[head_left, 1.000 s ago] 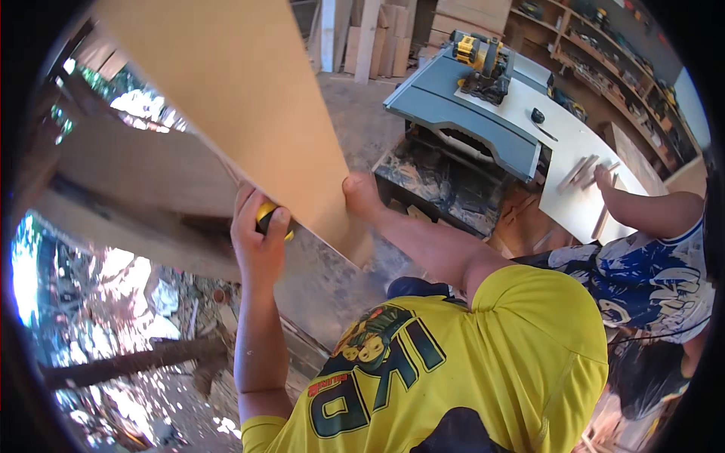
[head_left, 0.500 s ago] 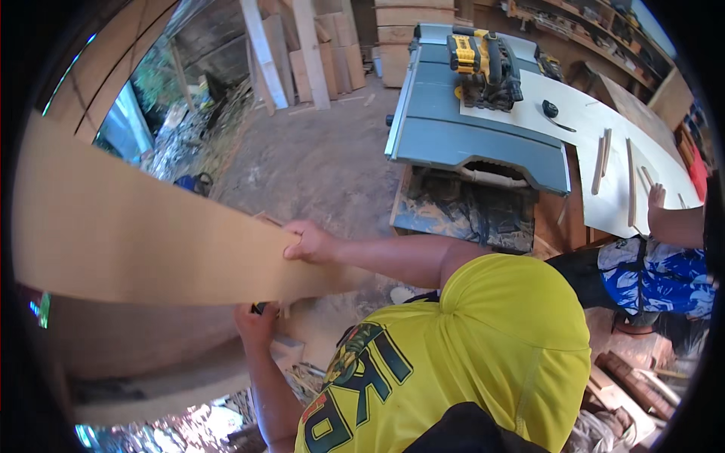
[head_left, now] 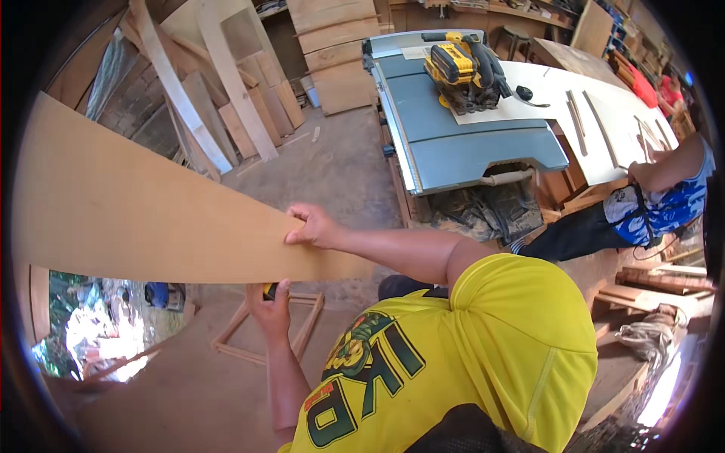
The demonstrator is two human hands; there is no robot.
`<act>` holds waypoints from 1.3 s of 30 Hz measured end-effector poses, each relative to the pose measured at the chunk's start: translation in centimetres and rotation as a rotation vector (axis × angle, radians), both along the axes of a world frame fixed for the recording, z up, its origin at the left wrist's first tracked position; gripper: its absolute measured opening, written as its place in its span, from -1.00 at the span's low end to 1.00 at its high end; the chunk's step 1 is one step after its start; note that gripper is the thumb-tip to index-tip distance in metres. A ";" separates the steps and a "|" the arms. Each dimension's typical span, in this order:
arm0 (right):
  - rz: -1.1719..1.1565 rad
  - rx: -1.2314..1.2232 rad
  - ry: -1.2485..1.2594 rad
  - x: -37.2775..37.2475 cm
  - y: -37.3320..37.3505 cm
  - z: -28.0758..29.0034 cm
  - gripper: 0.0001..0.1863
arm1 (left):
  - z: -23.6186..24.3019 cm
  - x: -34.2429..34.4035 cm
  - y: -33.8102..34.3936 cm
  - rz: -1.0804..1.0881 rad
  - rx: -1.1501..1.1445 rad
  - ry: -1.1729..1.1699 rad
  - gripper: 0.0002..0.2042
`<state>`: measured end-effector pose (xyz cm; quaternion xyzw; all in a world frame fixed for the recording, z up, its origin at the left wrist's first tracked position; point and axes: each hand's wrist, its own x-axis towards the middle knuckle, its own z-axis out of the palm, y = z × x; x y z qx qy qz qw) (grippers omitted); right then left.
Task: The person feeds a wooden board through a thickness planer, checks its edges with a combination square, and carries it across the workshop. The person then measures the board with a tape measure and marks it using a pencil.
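1) Holding a long tan board out to the left at a slant, broad face in view, one end near the yellow shirt
2) Pinching its upper edge, close to that end, in the right hand, with the thumb on the broad face; cannot tell the lie of the fingers behind
3) Curling the left hand round a small black-and-yellow object, mostly hidden, right at the board's lower edge; cannot tell any firm grip on the board from there
4) Showing below the board, near the left hand, a rectangular wooden frame
5) Showing beyond, toward the right, a blue-grey machine table, with a yellow-and-black circular saw on top
6) Adjoining it, a white sheet with thin wooden strips, beside a co-worker in blue-and-white patterned clothing
7) Leaning at the back, tall planks
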<state>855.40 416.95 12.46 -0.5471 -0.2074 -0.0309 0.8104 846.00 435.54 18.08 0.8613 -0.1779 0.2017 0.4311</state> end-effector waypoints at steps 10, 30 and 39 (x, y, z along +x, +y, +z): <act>-0.291 -0.013 0.015 15.9 -4.0 -2.6 -0.57 | -2.9 23.2 -1.3 -0.225 0.053 0.003 -0.65; -0.948 -0.630 0.251 38.7 -17.2 -5.4 -0.47 | -9.9 66.7 -18.0 -0.957 0.060 0.256 -0.67; -1.371 -0.487 0.400 45.2 -15.2 -7.7 -0.55 | -12.2 78.9 -27.7 -1.545 0.087 0.202 -0.73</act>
